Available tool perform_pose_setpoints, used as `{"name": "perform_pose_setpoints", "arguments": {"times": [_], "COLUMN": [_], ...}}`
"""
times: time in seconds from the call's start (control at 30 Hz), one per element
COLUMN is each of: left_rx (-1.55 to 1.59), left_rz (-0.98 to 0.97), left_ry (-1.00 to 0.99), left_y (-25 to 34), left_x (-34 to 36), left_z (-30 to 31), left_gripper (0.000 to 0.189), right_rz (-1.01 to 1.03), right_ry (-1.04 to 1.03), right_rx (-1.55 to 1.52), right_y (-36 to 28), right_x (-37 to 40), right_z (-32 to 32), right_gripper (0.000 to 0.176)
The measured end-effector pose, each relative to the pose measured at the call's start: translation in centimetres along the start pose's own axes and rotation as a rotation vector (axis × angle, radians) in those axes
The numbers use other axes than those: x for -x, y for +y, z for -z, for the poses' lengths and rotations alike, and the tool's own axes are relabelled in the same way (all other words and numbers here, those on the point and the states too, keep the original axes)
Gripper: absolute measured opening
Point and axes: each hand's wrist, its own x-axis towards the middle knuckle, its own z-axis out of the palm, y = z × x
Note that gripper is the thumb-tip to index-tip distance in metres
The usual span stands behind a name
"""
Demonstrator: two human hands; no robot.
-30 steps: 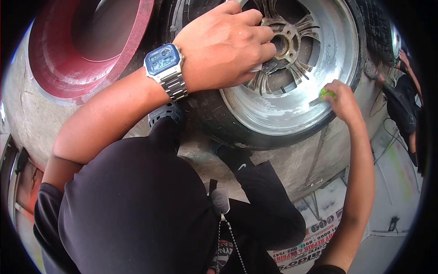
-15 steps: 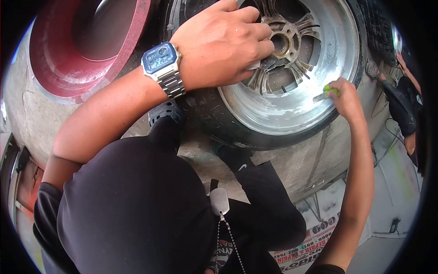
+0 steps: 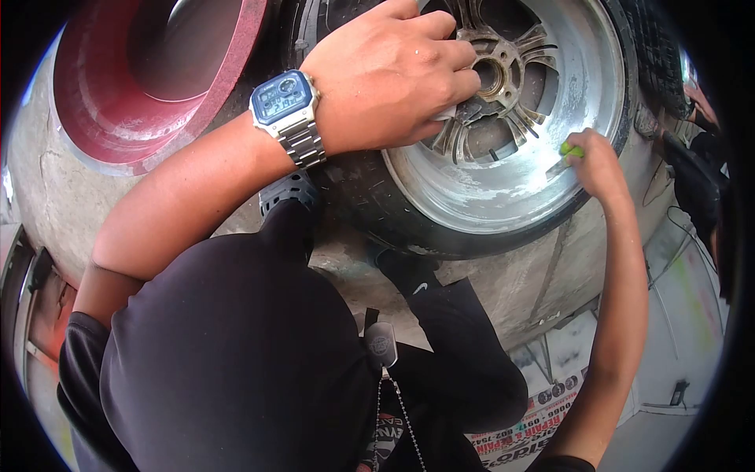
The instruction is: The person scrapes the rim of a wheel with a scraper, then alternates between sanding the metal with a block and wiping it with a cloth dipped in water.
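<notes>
My right fingers point(image 3: 583, 154) are wrapped tight around the green-handled scraper point(image 3: 571, 149), so only the green end and a short grey blade show past them. Over the last second the right hand point(image 3: 595, 167) has crept up the inner wall of the rim point(image 3: 503, 197) towards its outer lip, with the blade kept against the metal. I take that to mean the scraping is working round the barrel in short strokes, and the patchy white film lower down is not yet cleared.

The scraper's long axis slants: handle up and right in the fist, blade pointing down and left into the barrel, roughly towards the hub.

My left hand point(image 3: 393, 75) has stayed put. Its fingers point(image 3: 452, 67) are curled together over the spokes point(image 3: 519, 86), gripping them, and a pale scrap point(image 3: 443, 116) peeks out beneath. The wristwatch point(image 3: 283, 98) faces up. The tyre point(image 3: 358, 193) lies flat on the concrete floor point(image 3: 47, 189), beside a red rim point(image 3: 86, 118).
</notes>
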Motion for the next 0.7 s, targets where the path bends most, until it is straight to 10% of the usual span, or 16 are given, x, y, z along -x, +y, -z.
{"name": "perform_pose_setpoints", "arguments": {"times": [0.7], "left_rx": [0.004], "left_rz": [-0.005], "left_ry": [-0.006], "left_y": [0.0], "left_x": [0.0], "left_z": [0.0], "left_gripper": [0.020], "right_rz": [0.081], "right_ry": [0.019], "right_rx": [0.117], "right_y": [0.2], "right_x": [-0.4], "right_z": [0.8], "right_gripper": [0.019]}}
